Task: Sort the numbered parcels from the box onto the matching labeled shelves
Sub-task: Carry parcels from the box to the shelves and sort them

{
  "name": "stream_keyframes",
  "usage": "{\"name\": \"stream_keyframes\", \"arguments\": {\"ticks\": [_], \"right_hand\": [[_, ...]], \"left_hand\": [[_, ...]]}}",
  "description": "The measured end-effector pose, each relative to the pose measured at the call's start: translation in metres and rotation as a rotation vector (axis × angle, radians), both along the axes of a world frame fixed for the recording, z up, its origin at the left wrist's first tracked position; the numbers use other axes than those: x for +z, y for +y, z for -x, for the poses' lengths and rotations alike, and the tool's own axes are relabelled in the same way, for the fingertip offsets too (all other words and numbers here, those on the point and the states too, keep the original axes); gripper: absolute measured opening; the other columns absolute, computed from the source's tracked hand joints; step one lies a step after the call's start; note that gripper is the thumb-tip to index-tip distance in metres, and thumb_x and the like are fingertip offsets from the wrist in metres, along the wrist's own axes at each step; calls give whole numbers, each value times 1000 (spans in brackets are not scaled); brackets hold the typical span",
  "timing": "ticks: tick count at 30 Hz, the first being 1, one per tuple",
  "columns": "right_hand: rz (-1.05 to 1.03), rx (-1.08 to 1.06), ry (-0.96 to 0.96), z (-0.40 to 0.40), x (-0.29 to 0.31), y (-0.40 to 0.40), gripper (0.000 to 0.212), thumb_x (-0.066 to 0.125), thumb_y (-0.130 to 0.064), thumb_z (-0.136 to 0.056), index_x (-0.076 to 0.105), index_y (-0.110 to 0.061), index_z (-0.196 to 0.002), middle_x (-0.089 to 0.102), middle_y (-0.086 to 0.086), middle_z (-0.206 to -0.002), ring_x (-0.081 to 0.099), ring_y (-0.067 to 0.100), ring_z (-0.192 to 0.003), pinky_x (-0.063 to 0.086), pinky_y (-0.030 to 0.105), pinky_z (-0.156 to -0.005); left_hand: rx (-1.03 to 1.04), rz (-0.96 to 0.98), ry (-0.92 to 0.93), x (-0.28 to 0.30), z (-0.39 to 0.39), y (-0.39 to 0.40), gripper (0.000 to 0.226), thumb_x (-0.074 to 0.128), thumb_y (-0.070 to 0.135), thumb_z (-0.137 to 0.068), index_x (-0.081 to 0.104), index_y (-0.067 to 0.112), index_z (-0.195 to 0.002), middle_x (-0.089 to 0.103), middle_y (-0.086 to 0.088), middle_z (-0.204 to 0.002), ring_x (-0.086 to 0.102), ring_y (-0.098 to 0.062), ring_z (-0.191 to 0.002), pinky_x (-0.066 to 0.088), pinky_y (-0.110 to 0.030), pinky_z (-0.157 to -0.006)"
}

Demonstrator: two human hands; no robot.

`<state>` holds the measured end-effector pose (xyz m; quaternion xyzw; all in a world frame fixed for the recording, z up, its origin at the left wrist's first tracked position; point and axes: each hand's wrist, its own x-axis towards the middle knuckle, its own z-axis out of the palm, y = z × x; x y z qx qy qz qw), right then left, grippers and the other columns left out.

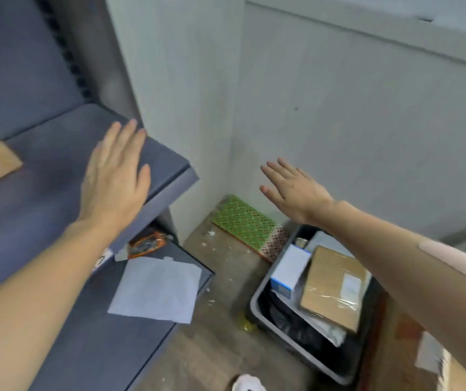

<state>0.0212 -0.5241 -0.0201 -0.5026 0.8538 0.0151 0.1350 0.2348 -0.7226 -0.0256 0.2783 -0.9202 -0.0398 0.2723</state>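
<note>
Above the upper shelf (65, 153) on the left, the left hand (115, 176) hovers flat, holding nothing; the right hand (294, 190) hangs spread and empty over the box (257, 303) on the floor to the right. Parcels, a brown one (333, 286) and a white one (291, 269), lie inside. Seemingly between placements, the next move calls for reaching down to grasp one and read its number.

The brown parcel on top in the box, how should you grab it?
Take the brown parcel by its two long edges, coming down from above. It lies flat but tilted on top of the pile in the grey box, its broad face up, and shiny wrap could make that face slippery. The right hand, open above the box, looks nearest.
</note>
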Motion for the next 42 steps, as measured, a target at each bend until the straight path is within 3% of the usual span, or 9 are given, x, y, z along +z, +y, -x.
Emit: {"name": "stream_keyframes", "arguments": {"ticks": [5, 8, 12, 15, 17, 21, 26, 31, 42], "right_hand": [[-27, -199, -44, 28, -17, 70, 56, 18, -42, -102, 6, -19, -153, 3, -2, -160, -5, 13, -147, 1, 32, -118], [-25, -292, -70, 49, -32, 106, 56, 19, -41, -103, 7, -20, -152, 4, -3, -160, -4, 13, -147, 1, 32, -118], [-43, -398, -137, 86, -67, 148, 56, 19, -41, -103, 7, -20, -153, 4, -3, -160, -4, 12, -147, 1, 31, -118], [-57, -512, -210, 114, -100, 178, 56, 19, -41, -103, 7, -19, -153, 3, -3, -160, -4, 13, -147, 2, 32, -118], [-74, -588, -276, 129, -125, 198, 56, 19, -40, -103, 6, -17, -153, 2, -1, -160, -4, 15, -147, 3, 32, -118], [-151, -699, -406, 145, -181, 232, 58, 20, -40, -103, 4, -14, -152, 2, 1, -160, -4, 18, -148, 5, 34, -119], [-206, -833, -547, 145, -241, 263, 60, 20, -43, -103, 3, -13, -153, 2, 2, -160, -3, 18, -148, 5, 32, -119], [-107, -1078, -752, 130, -294, 279, 59, 25, -37, -103, 7, -9, -152, 8, 5, -160, 4, 18, -147, 6, 30, -119], [68, -1494, -962, 126, -382, 286, 64, 31, -40, -101, 5, -12, -153, 9, 3, -159, 11, 19, -147, 12, 32, -116]], "left_hand": [[-291, -13, 20, -27, 79, 63, 52, 37, 20, -88, 47, -5, -132, 47, -22, -140, 36, -36, -132, 29, -43, -108], [-382, -110, -86, -60, 114, 101, 54, 35, 25, -88, 47, -2, -134, 46, -18, -142, 36, -31, -133, 36, -49, -105], [-403, -282, -257, -109, 149, 145, 64, 24, 36, -89, 42, 2, -140, 39, -13, -148, 34, -30, -139, 29, -46, -112], [-377, -425, -433, -137, 173, 173, 69, 13, 45, -91, 24, 10, -149, 20, -3, -157, 14, -19, -147, 10, -30, -117], [-357, -504, -562, -156, 186, 189, 75, 4, 51, -88, 15, 14, -152, 12, 1, -159, 7, -15, -147, 8, -27, -117], [-313, -659, -758, -201, 208, 219, 57, 24, 37, -103, 5, 16, -153, 5, 4, -160, 3, -12, -147, 8, -24, -117], [-250, -841, -844, -246, 223, 242, 56, 29, 34, -103, 10, 16, -152, 12, 5, -159, 12, -11, -146, 17, -23, -115], [-100, -1133, -750, -281, 234, 260, 49, 33, 29, -103, 23, 22, -150, 26, 7, -155, 29, -12, -140, 28, -24, -107], [25, -1469, -879, -381, 267, 282, 58, 33, 32, -103, 9, 16, -152, 13, 1, -159, 16, -16, -146, 17, -29, -115]]}}
